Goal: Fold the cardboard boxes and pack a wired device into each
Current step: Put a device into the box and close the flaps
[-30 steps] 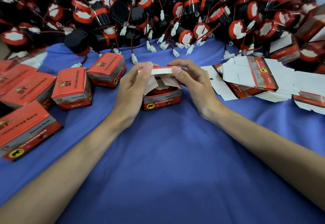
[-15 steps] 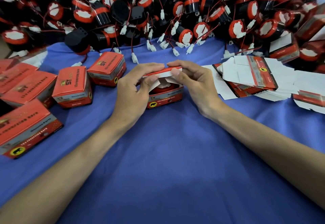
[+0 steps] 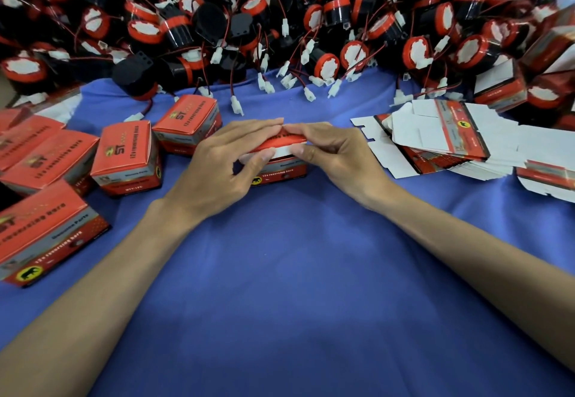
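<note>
A small red cardboard box (image 3: pixel 281 172) stands on the blue cloth at centre. Its red lid (image 3: pixel 287 141) is folded down almost flat, with the white tuck flap at the front edge. My left hand (image 3: pixel 227 163) lies over the lid's left half, fingers on top and thumb pinching the flap. My right hand (image 3: pixel 329 153) holds the right half, thumb on the white flap. The device inside the box is hidden. A large heap of black and red wired devices (image 3: pixel 280 16) fills the back.
Several closed red boxes (image 3: pixel 127 157) lie at the left, one large in the near left corner (image 3: pixel 43 231). A stack of flat unfolded boxes (image 3: pixel 451 141) sits at the right. White connectors (image 3: pixel 236 107) on red wires trail onto the cloth (image 3: pixel 295 272).
The lid has come down from upright to nearly flat over the box. Both hands followed it down, and the device inside is now covered.
</note>
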The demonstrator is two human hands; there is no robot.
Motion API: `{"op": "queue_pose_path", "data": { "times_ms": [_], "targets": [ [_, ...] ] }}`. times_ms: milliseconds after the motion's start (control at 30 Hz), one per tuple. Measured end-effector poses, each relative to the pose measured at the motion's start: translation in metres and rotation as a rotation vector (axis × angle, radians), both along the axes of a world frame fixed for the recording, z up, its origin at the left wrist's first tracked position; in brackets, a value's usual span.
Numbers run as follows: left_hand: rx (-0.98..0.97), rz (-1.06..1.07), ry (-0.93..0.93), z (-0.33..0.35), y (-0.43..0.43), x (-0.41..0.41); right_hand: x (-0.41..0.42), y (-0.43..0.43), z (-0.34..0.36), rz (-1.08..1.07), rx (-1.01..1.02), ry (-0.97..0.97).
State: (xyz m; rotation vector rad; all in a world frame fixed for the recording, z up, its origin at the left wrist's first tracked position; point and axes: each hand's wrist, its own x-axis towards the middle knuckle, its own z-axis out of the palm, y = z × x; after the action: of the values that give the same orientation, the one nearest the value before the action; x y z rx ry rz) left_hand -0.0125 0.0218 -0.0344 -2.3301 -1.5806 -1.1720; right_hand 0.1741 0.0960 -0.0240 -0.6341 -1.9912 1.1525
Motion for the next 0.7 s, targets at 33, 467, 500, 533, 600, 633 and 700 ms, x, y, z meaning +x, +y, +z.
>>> {"op": "queue_pose_path", "data": {
  "times_ms": [33,467,500,533,600,633,700],
  "targets": [
    [-0.011,-0.006,0.009,-0.0011,0.0001,-0.0006,0.0004,-0.0008,0.0002,-0.012,0.05,-0.037],
    [0.072,-0.003,0.025,-0.0042,0.0018,0.0027,-0.0024,-0.0036,-0.0026,-0.205,0.27,-0.081],
    [0.063,-0.007,0.025,-0.0041,0.0018,0.0023,-0.0024,-0.003,-0.0024,-0.196,0.266,-0.081],
    [0.046,-0.015,0.024,-0.004,0.0022,0.0025,-0.0018,-0.0022,-0.0017,-0.194,0.271,-0.077],
    [0.013,-0.031,0.023,-0.0038,0.0026,0.0037,-0.0003,-0.0014,-0.0017,-0.192,0.294,-0.064],
    [0.002,-0.039,0.019,-0.004,0.003,0.0041,0.0003,-0.0007,-0.0024,-0.192,0.301,-0.058],
    [0.0,-0.045,0.005,-0.005,0.0034,0.0053,0.0007,0.0,-0.0033,-0.188,0.32,-0.051]
  ]
}}
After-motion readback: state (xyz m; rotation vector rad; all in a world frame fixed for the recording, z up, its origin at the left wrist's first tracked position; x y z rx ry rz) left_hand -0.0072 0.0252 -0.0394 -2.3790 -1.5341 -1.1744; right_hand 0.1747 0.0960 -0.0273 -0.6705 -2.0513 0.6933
